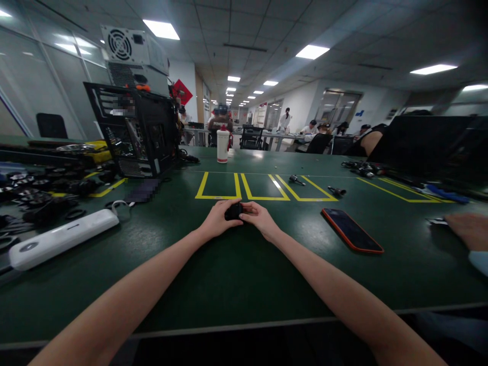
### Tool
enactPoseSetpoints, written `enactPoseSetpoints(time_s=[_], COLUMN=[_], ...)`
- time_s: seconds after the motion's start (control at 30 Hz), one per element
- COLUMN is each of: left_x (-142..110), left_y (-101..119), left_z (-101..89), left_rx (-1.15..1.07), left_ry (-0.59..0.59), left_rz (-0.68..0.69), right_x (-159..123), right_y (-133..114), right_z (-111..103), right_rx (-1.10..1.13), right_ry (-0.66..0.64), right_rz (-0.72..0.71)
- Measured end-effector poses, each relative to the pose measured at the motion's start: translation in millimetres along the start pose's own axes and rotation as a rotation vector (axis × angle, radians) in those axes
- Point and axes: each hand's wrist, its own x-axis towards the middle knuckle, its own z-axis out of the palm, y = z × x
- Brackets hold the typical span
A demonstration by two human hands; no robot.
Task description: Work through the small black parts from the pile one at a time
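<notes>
Both of my hands meet over the middle of the green table [244, 284], around a small black object [233, 211] whose exact kind I cannot make out. My left hand [218, 219] grips it from the left, with fingers over its top and the thumb at its near side. From the right, my right hand [259, 217] pinches its other side between thumb and fingers. Beyond the hands, yellow tape [219, 197] marks out several boxes on the tabletop. Two small dark metallic parts, one farther back [296, 180] and one nearer [337, 191], lie by the right-hand box.
An orange-edged phone [353, 230] lies right of my hands. A white elongated device [64, 239] and tangled black parts [46, 198] occupy the left. Behind stand an open computer case [141, 132] and a white cup [222, 146]. Another person's hand [468, 229] rests at the right edge.
</notes>
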Motion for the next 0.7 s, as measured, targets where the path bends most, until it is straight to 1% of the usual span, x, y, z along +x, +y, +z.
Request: enactPoseSetpoints(time_s=[0.1, 0.2, 0.37, 0.53, 0.6, 0.7], left_x=[0.3, 0.0, -0.6, -1.0, -1.3, -1.9], left_y=[-0.2, -0.5, -1.3, -2.2, -1.8, -0.2], left_z=[1.7, 3.5, 4.9, 5.4, 5.3, 4.5], left_rx=[-0.055, -0.065, -0.063, -0.068, -0.072, -0.077], left_ry=[-0.021, -0.013, -0.005, -0.006, -0.003, -0.002], left_rz=[0.014, 0.002, 0.001, -0.001, -0.005, -0.007], right_x=[0.2, 0.1, -1.7, 0.2, 1.4, 0.8], right_y=[0.5, 0.7, -0.8, 0.3, 0.9, 0.4], right_z=[0.2, 0.7, 1.4, 1.4, 1.4, 1.8], right_rx=[0.004, 0.027, 0.050, 0.048, 0.050, 0.055], right_ry=[-0.007, -0.007, 0.007, 0.026, 0.014, -0.016], right_rz=[-0.010, -0.021, 0.046, 0.040, 0.047, 0.017])
